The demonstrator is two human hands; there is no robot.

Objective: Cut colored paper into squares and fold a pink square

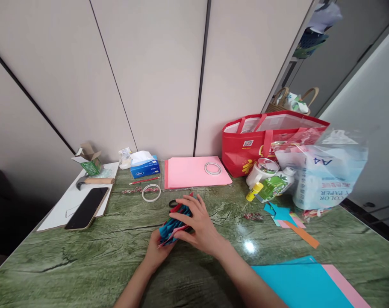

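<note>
Between my two hands is a pleated bundle of folded paper (174, 224), blue with red and pink edges, held just above the green table. My left hand (159, 249) grips its lower end from below, with most of its fingers hidden. Bent over the upper right side, my right hand (199, 220) has its fingers and thumb closed on the folds. A black ring-like handle (172, 203) shows just behind the bundle, perhaps of scissors; the rest is hidden. Beyond it lies a white ring (151, 193), perhaps a roll of tape.
Pink paper sheets (191, 173) lie at the back, a ring on top. To the right are a red bag (239, 149), a yellow glue stick (254, 191), paper scraps and blue sheets (297, 282). A tissue box (145, 167), phone (87, 208) and hammer (98, 181) are left.
</note>
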